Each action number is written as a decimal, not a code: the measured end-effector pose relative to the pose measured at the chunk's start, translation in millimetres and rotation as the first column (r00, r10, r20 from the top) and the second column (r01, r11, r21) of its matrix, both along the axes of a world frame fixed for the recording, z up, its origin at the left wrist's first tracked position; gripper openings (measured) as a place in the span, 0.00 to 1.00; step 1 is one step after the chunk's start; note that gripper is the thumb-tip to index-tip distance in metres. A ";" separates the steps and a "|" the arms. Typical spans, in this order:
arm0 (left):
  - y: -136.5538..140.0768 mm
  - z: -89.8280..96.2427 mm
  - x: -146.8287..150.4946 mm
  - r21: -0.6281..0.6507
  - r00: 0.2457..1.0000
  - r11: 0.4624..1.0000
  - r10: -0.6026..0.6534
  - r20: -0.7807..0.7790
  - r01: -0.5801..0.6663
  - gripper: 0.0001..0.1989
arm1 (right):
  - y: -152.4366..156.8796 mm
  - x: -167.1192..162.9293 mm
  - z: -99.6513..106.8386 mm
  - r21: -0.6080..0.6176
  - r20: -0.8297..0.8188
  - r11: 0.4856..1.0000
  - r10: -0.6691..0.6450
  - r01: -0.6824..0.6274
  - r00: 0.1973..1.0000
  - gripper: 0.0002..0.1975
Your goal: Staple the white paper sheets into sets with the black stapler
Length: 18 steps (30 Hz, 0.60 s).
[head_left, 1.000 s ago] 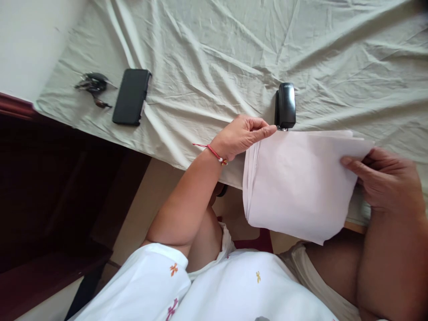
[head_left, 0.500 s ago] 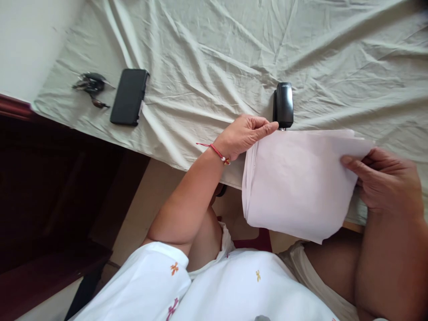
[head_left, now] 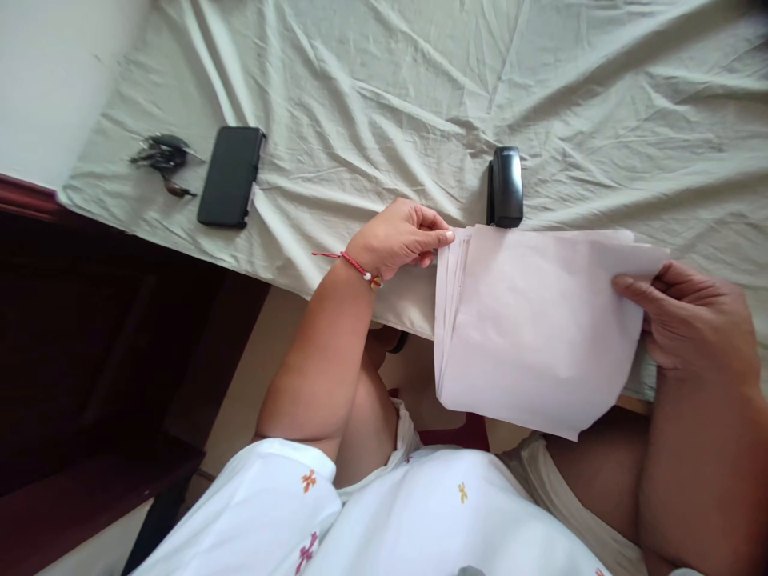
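Observation:
A stack of white paper sheets [head_left: 540,328] overhangs the near table edge, its left edges slightly fanned. My left hand [head_left: 405,238], with a red string bracelet at the wrist, pinches the stack's upper left corner between thumb and fingers. On the right side, my right hand [head_left: 699,316] grips the sheets with the thumb on top; its other fingers are partly hidden beneath. Just beyond the top edge of the paper lies a black stapler [head_left: 507,188], its near end touching or very close to the sheets.
A wrinkled pale green cloth [head_left: 372,120] covers the table. To the left lie a black phone [head_left: 231,176] and a bunch of keys [head_left: 165,158]. Dark wooden furniture [head_left: 90,344] stands at the lower left, below the table edge.
My left hand has moved left, away from the stapler, to the corner of the paper stack. My right hand keeps its hold, and the stapler sits almost as before.

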State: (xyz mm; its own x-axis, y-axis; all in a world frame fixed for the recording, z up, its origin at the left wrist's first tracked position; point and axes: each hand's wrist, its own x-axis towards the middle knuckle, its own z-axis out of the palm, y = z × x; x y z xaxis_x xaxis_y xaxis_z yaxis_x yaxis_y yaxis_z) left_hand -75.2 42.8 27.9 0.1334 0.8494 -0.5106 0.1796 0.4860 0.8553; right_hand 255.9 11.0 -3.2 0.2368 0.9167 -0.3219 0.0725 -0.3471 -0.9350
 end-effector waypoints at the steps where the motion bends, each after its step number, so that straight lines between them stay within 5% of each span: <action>1: -0.8 0.6 0.4 -0.002 1.000 1.000 -0.015 -0.011 0.015 0.11 | 0.0 -0.6 0.4 0.000 0.005 1.000 -0.001 0.001 1.000 0.18; 18: -1.5 -3.4 1.5 0.059 0.992 0.991 -0.123 0.035 0.121 0.14 | -2.7 -6.0 1.5 -0.016 -0.010 1.000 0.001 -0.001 1.000 0.20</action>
State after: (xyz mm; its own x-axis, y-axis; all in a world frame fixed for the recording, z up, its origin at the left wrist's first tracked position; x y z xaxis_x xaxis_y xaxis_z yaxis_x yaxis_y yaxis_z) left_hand -73.7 41.4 24.6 0.2563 0.8529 -0.4549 0.2012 0.4132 0.8881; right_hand 249.8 8.3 -1.7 0.2325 0.9116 -0.3389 0.0637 -0.3619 -0.9300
